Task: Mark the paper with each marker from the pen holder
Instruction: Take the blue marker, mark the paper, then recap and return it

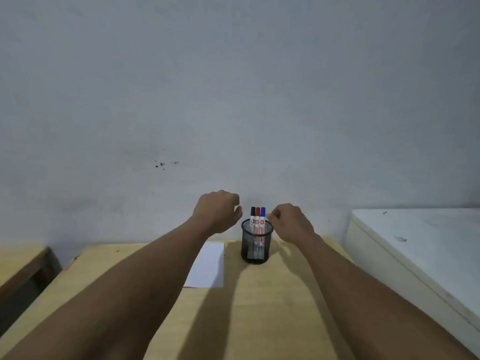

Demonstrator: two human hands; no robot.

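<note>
Filling most of the view: a pale grey plastered wall (233, 87), bare apart from a few small dark specks left of centre. Below it, a light yellow wooden tabletop (259, 307) runs from the wall toward the camera. Right of that, apart from the table edge, a white flat-topped cabinet or chest (415, 242) with a couple of dark smudges on its lid. Far left, a darker brown wooden piece of furniture (23, 268), only partly in frame.

Both bare forearms reach forward over the tabletop. Left hand (217, 211) hovers above the table, just left of the holder, fingers curled loosely inward into a half-fist, gripping nothing that I can see. Right hand (292, 222) hovers just right of the holder, fingers also curled, tips pinched near the blue marker's cap; contact can't be confirmed from this angle, and nothing is lifted.

White rectangular sheet of paper (207, 266) lies flat on the table, partly under the left forearm, just left of the holder. No marks visible on the exposed part.

Black wire-mesh cylindrical pen holder (256, 245) stands upright near the far edge of the table, between the two hands. Inside, three white-bodied markers stand upright side by side: black-capped marker (253, 216) on the left, red-capped marker (258, 217) in the middle, blue-capped marker (262, 216) on the right. All capped, caps up, seated in the holder.
</note>
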